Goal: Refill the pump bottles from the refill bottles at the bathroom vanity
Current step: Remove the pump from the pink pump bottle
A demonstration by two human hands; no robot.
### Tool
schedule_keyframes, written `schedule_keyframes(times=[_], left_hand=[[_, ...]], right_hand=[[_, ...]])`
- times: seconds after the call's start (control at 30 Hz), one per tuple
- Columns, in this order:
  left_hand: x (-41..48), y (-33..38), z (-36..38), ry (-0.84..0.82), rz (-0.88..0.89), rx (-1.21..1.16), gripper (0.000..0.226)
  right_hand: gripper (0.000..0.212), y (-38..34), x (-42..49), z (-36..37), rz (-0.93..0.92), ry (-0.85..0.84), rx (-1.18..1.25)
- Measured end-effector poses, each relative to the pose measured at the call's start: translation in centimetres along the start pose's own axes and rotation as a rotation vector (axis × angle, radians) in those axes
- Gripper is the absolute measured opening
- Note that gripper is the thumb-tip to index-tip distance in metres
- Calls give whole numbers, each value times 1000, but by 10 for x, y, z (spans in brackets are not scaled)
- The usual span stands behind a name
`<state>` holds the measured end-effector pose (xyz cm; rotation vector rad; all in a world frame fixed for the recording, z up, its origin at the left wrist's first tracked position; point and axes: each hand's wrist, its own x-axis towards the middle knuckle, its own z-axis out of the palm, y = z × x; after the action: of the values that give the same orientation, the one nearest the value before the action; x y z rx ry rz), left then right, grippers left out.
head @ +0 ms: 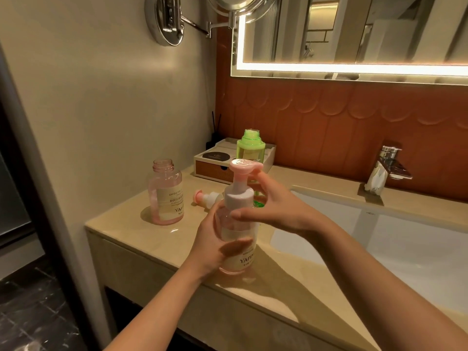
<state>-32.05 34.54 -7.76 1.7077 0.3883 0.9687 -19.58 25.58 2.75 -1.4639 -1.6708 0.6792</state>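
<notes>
Head view: the pink pump bottle [238, 252] stands upright near the front edge of the vanity counter [121, 221], its long axis vertical. The left hand [215, 247] wraps its smooth, clear body. The right hand [276, 209], which is nearer the pump, pinches the round white collar [239, 198]. An uncapped pink bottle [167, 196] stands well apart, to the left.

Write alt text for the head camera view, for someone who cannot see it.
A person's left hand grips a pink pump bottle at a beige vanity counter while the right hand pinches its white pump collar. Behind stand an uncapped pink bottle and an uncapped green bottle, a loose pump head lying between them; a white sink at right.
</notes>
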Motion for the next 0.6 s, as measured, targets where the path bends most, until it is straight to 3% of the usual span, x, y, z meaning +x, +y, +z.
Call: schedule_keyframes(times=[0.17,0.27,0.37,0.53,0.6], left_hand=[[0,-1,1,56,-4,-6,75],[0,1,1,45,-8,2,76],[0,0,0,27,-3,1,86],[1,-2,1,56,2,10,79],[1,-3,0,68,-12,14,79]], right_hand=[[54,-6,4,19,-83,338,-178],[40,-5,4,7,-92,168,-56],[47,-3,0,4,-43,13,40],[58,3,5,23,-28,384,-183],[53,1,5,23,-49,417,-208]])
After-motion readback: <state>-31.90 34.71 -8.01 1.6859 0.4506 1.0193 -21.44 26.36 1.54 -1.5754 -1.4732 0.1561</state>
